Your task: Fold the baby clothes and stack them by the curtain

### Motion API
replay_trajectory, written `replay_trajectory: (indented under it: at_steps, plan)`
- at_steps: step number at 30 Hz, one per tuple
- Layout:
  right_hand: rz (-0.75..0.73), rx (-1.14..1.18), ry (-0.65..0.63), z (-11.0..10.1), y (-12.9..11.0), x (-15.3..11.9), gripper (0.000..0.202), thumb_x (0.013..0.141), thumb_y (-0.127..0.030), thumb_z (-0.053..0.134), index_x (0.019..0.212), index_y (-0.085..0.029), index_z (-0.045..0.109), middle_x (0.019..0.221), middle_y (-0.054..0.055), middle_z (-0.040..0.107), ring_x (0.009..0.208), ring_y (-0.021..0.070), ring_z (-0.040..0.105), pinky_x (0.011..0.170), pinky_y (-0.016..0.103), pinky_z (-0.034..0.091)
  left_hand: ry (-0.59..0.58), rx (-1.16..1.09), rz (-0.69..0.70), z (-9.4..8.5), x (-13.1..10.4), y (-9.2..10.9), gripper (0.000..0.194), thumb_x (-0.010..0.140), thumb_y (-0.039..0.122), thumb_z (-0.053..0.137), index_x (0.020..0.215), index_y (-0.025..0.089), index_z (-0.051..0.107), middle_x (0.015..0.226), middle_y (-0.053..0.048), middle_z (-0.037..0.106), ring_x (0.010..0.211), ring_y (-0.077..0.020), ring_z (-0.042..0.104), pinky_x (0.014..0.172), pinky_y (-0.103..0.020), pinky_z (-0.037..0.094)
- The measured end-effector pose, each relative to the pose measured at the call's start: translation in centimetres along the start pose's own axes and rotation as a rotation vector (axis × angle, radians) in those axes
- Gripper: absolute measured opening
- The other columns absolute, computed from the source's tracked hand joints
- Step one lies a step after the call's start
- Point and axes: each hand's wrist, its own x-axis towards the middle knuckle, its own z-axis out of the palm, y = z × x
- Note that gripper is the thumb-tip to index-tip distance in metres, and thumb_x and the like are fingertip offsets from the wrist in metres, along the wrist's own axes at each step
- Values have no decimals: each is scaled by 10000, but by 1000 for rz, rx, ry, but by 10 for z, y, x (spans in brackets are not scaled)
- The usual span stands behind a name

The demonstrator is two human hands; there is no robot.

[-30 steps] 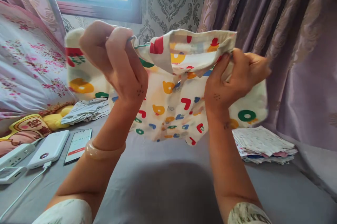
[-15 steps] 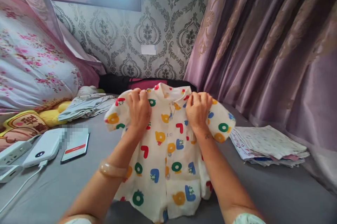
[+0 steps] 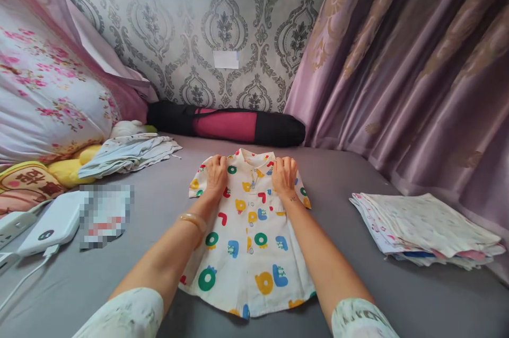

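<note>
A small white shirt (image 3: 238, 253) with short sleeves, front buttons and a print of red, yellow, green and blue shapes lies spread, front up, on the grey bed sheet (image 3: 330, 179). Its collar points away from me and the hem is towards me. My left hand (image 3: 217, 171) is closed on the fabric at the shoulder on the left side. At the other shoulder my right hand (image 3: 284, 172) grips the cloth in the same way. Parts of both sleeves stick out beyond my hands. The fingertips are partly hidden.
To the right lies a stack of folded cloths (image 3: 429, 227). On the left are folded light clothes (image 3: 131, 155), a yellow plush toy (image 3: 71, 171), a white power bank (image 3: 51, 227) with a cable, and a blurred flat item (image 3: 105, 216). A black and pink roll bag (image 3: 225, 123) lies against the wall.
Both hands have lowered the shirt from a raised, hanging position onto the sheet, where it now lies flatter. My view has tilted down, showing more of the roll bag.
</note>
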Motion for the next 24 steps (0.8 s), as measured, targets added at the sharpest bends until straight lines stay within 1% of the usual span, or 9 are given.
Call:
replay_trajectory:
  at_steps: [7, 10, 14, 18, 21, 24]
  plan:
    - [16, -15, -117, 39, -2, 10, 304, 952, -133, 338, 966, -163, 640, 1026, 147, 596, 1001, 283, 472, 886, 386, 324, -89, 140, 86, 22, 20, -12, 246, 894, 45, 380, 1032, 136, 563, 1115, -151, 568, 1009, -259, 535, 889, -373, 410]
    - [20, -15, -167, 50, -4, 16, 300, 938, -107, 343, 962, -156, 638, 1034, 156, 596, 998, 284, 483, 871, 390, 327, -134, 183, 101, 29, 31, -15, 213, 922, 89, 378, 1022, 123, 564, 1086, -156, 570, 994, -265, 529, 867, -374, 405]
    - [-1, -20, -199, 59, -6, 25, 297, 931, -92, 348, 977, -148, 636, 1047, 159, 599, 997, 279, 489, 863, 385, 324, -193, 207, 81, 39, 45, -17, 202, 953, 177, 384, 1020, 128, 568, 1075, -156, 570, 997, -273, 519, 864, -377, 391]
    - [-30, -35, -227, 66, -4, 31, 304, 938, -100, 350, 992, -142, 646, 1053, 153, 612, 1015, 282, 492, 867, 384, 318, -299, 233, 45, 45, 53, -21, 255, 947, 194, 369, 1015, 130, 606, 1075, -167, 581, 1041, -298, 497, 864, -391, 363]
    - [-55, -31, -261, 70, 1, 34, 304, 953, -145, 368, 987, -149, 670, 1054, 146, 636, 1058, 285, 485, 932, 409, 285, -380, 226, -15, 45, 58, -30, 329, 941, 261, 357, 982, 135, 659, 1046, -177, 606, 1058, -334, 476, 854, -424, 344]
    - [-60, 10, -312, 73, 7, 39, 310, 971, -229, 389, 983, -168, 692, 1063, 128, 662, 1095, 284, 483, 999, 440, 235, -376, 200, -53, 43, 65, -42, 369, 909, 356, 399, 952, 147, 700, 1082, -176, 613, 1094, -358, 453, 876, -450, 327]
